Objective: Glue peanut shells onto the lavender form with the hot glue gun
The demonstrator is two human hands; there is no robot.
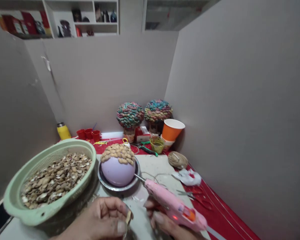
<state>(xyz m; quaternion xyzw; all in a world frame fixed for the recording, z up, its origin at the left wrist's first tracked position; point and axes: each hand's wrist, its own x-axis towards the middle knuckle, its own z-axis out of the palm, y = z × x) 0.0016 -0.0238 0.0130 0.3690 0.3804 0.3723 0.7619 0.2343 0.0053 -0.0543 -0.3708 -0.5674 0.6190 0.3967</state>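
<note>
My left hand point(103, 216) pinches a peanut shell point(129, 216) between thumb and fingertips, low in front of me. In my right hand point(162, 220) is a pink hot glue gun point(172, 203), its small red light lit and its metal nozzle pointing up and left. Just beyond both hands, a lilac balloon point(118, 171) rests in a round metal bowl point(137, 180). Its top is covered with peanut shells point(118, 152) in overlapping rows, while the lower front is bare. The nozzle tip is close to the balloon's right side; I cannot tell whether they touch.
A green colander point(8, 200) full of shells stands at left. Behind are colourful shell-covered trees point(130, 115), orange paper cups point(172, 130), red cups point(88, 134), a yellow bottle point(63, 131) and green-handled pliers point(148, 150). Red-handled scissors point(202, 201) and a twine coil point(178, 160) lie right.
</note>
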